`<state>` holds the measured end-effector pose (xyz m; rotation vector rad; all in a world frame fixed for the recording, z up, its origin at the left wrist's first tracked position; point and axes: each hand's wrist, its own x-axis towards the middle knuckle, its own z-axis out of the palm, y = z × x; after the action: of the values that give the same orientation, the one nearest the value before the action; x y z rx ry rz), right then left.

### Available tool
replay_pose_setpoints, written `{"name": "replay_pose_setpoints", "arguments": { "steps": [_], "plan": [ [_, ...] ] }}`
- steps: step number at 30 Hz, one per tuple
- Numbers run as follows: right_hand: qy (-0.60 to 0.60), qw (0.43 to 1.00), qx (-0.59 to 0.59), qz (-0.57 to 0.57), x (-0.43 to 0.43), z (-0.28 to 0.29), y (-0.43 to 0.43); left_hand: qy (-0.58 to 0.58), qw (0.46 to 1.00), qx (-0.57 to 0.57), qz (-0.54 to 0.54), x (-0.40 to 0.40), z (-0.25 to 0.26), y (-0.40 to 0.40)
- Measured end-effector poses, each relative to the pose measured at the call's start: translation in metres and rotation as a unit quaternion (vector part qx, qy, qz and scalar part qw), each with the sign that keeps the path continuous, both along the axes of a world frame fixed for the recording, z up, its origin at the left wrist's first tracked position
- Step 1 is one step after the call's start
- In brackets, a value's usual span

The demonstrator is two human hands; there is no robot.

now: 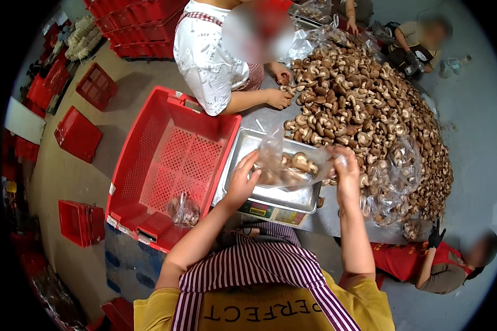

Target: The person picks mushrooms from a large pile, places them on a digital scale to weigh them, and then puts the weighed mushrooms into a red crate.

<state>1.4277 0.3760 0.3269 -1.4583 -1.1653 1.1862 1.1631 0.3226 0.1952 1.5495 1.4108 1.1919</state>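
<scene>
A clear plastic bag of shiitake mushrooms (300, 161) is over the metal weighing tray (281, 198) in front of me. My right hand (346, 167) grips the gathered right end of this bag. At the bag's left side, my left hand (243, 180) has its thumb and fingers apart; whether it touches the plastic is hard to tell. The tray sits on a scale (269, 211), whose front shows below its near rim. Beside the tray, on my left, stands a red perforated plastic crate (174, 145). One tied bag of mushrooms (184, 210) lies in its near right corner.
A large heap of loose shiitake mushrooms (364, 99) covers the table ahead and right. Filled clear bags (397, 178) lie on its near side. A co-worker (209, 58) handles mushrooms across the table; others sit around the heap. Red crates (78, 134) stand on the left floor.
</scene>
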Motion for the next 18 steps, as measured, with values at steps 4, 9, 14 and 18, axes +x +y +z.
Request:
{"name": "replay_pose_setpoints", "arguments": {
  "steps": [4, 9, 14, 18],
  "plan": [
    [0.015, 0.999, -0.018, 0.037, 0.029, -0.042, -0.03, 0.026, 0.999, 0.004, 0.025, -0.008, -0.002, -0.009],
    [-0.078, 0.997, -0.002, -0.006, 0.055, 0.004, -0.046, -0.027, 0.996, 0.031, 0.077, -0.047, 0.019, -0.001],
    [-0.069, 0.989, 0.106, -0.08, 0.057, 0.035, -0.067, -0.035, 0.999, 0.011, 0.02, -0.038, 0.084, 0.001],
    [-0.046, 0.979, 0.196, -0.033, 0.019, 0.062, -0.07, 0.084, 0.99, 0.102, -0.045, -0.009, 0.113, 0.009]
  ]
}}
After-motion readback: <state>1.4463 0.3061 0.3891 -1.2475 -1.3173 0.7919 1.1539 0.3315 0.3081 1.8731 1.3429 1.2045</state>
